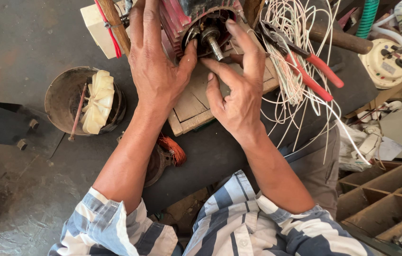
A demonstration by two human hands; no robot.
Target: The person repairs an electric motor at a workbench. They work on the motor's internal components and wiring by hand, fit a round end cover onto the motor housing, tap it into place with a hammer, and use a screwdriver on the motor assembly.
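Observation:
A red electric motor (175, 16) with an open end and a steel shaft (212, 42) lies on a wooden block (194, 111) at the top middle. My left hand (156, 66) rests flat against the motor's left side, its thumb at the rim of the opening. My right hand (239, 92) reaches in from the right, index finger on the rim above the shaft and thumb below it. Neither hand grips a tool.
Red-handled pliers (305, 66) lie on a tangle of white wires (295, 85) to the right. A round metal cover with a cream plastic fan (97, 102) sits at the left. A copper winding (172, 149) lies below the block. Wooden compartments (381, 199) are at the lower right.

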